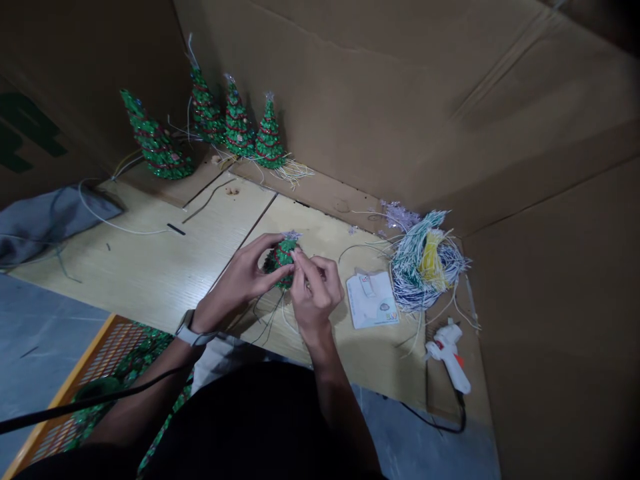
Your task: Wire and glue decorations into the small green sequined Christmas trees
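Note:
A small green artificial Christmas tree (283, 255) with red garland and a pale star on top is held above the table's front part. My left hand (246, 270) wraps round its left side, thumb across the front and fingers near the top. On the tree's right side my right hand (316, 283) has thumb and index finger pinched together against the branches. Whatever lies between those fingertips, if anything, is too small to make out. Thin dark and white wires hang below the tree. The lower part of the tree is partly hidden by my hands.
Several finished-looking trees (270, 137) stand at the back left. On the right lie bundles of coloured wire ties (425, 267), purple stars (400, 215), a white card (371, 303) and a glue gun (450, 353) with its cord. An orange mesh basket (75, 380) holds green garland below left. Cardboard walls surround the table.

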Demonstrator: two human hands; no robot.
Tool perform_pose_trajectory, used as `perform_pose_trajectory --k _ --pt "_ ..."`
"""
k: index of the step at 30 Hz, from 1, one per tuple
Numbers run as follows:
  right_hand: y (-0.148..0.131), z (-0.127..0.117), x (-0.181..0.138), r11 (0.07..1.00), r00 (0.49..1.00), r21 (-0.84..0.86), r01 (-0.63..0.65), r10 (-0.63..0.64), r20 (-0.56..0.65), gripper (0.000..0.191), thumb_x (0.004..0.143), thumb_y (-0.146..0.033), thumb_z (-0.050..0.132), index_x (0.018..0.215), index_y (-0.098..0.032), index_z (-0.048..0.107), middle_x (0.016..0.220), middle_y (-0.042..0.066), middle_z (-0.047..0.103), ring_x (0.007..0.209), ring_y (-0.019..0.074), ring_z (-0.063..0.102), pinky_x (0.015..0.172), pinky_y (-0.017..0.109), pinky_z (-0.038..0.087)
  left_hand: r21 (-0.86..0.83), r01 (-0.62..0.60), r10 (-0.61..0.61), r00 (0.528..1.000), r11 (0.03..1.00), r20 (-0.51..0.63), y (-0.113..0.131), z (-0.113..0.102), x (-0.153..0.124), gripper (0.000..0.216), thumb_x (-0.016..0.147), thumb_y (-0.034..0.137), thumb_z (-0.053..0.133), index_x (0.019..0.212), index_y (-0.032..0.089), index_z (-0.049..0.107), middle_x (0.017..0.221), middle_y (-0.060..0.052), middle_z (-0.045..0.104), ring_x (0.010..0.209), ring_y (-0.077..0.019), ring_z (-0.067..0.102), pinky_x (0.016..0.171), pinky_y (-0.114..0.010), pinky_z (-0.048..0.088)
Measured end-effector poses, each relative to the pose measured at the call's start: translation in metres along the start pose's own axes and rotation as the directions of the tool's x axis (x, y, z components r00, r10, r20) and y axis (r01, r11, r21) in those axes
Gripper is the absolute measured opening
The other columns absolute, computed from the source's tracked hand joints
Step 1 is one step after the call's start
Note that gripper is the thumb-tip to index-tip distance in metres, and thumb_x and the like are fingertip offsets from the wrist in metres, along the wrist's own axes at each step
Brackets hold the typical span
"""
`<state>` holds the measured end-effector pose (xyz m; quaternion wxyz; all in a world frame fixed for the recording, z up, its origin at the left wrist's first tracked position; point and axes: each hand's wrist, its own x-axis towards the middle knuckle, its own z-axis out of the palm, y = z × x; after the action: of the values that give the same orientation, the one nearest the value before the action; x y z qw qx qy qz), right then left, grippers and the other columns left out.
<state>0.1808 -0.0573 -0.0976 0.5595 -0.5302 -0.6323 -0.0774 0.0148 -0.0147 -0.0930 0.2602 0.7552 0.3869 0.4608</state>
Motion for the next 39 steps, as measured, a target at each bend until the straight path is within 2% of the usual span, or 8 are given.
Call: perform_pose_trajectory --k 7,11,16,21,26,32,39 --pt "-0.005 -0.005 0.005 1.0 1.0 -0.001 0.006 -0.006 -0.015 0.027 0.104 -0.018 0.076 0.123 -0.034 0.086 0.094 0.006 0.074 0.084 0.0176 0.069 0.07 0.033 0.054 0.009 0.008 -0.008 1.0 1.0 -0.008 0.003 0.001 0.0 0.05 0.098 0.034 0.082 0.145 0.024 0.065 0.135 -0.012 0.076 0.121 -0.0269 0.074 0.105 -0.044 0.061" --pt "-0.006 -0.004 0.001 0.997 0.996 0.011 -0.079 0.078 0.036 0.024 0.106 -0.022 0.074 0.12 -0.036 0.086 0.094 0.006 0.072 0.087 0.0187 0.066 0.073 0.034 0.053 0.024 0.003 -0.003 1.0 1.0 -0.011 0.003 0.001 -0.001 0.05 0.099 0.035 0.081 0.145 0.024 0.064 0.136 -0.012 0.076 0.123 -0.0274 0.074 0.106 -0.045 0.061" --pt "-0.01 -0.003 0.002 0.986 0.989 0.077 -0.146 0.145 0.02 0.02 0.105 -0.024 0.076 0.12 -0.033 0.086 0.095 0.006 0.071 0.086 0.0186 0.068 0.072 0.035 0.057 0.013 -0.012 0.012 1.0 1.0 0.0 0.003 0.001 -0.001 0.051 0.1 0.033 0.081 0.147 0.024 0.064 0.138 -0.012 0.075 0.124 -0.0269 0.074 0.108 -0.045 0.061" --pt "-0.016 -0.008 0.012 0.958 0.972 0.166 -0.234 0.228 0.056 0.015 0.104 -0.029 0.079 0.118 -0.027 0.083 0.097 0.005 0.075 0.09 0.0186 0.071 0.084 0.038 0.062 0.003 0.009 -0.009 1.0 1.0 0.002 0.004 0.001 -0.002 0.051 0.1 0.032 0.081 0.147 0.025 0.063 0.139 -0.012 0.075 0.125 -0.0262 0.074 0.108 -0.043 0.06" --pt "-0.02 -0.015 0.021 0.958 0.975 0.186 -0.22 0.208 0.081 0.003 0.101 -0.026 0.082 0.099 -0.025 0.08 0.093 0.002 0.078 0.089 0.0176 0.073 0.086 0.036 0.06 -0.002 0.024 -0.024 1.0 1.0 0.001 0.006 0.001 -0.001 0.048 0.1 0.032 0.081 0.145 0.025 0.065 0.138 -0.012 0.076 0.125 -0.0265 0.074 0.109 -0.044 0.06" --pt "-0.021 -0.019 0.026 0.968 0.985 0.187 -0.166 0.153 0.079 0.003 0.1 -0.023 0.084 0.1 -0.026 0.082 0.094 0.003 0.08 0.09 0.0188 0.074 0.086 0.037 0.062 -0.008 0.014 -0.014 1.0 1.0 0.001 0.006 0.001 -0.001 0.048 0.1 0.031 0.081 0.145 0.024 0.064 0.137 -0.012 0.075 0.125 -0.0256 0.074 0.109 -0.043 0.061" --pt "-0.023 -0.025 0.032 0.975 0.97 0.113 -0.192 0.17 0.176 0.007 0.103 -0.024 0.08 0.106 -0.025 0.086 0.097 0.004 0.078 0.091 0.0174 0.073 0.084 0.033 0.061 -0.005 -0.001 0.0 1.0 1.0 -0.012 0.001 0.003 -0.002 0.052 0.099 0.031 0.082 0.148 0.025 0.063 0.139 -0.011 0.075 0.127 -0.0249 0.074 0.111 -0.04 0.06"
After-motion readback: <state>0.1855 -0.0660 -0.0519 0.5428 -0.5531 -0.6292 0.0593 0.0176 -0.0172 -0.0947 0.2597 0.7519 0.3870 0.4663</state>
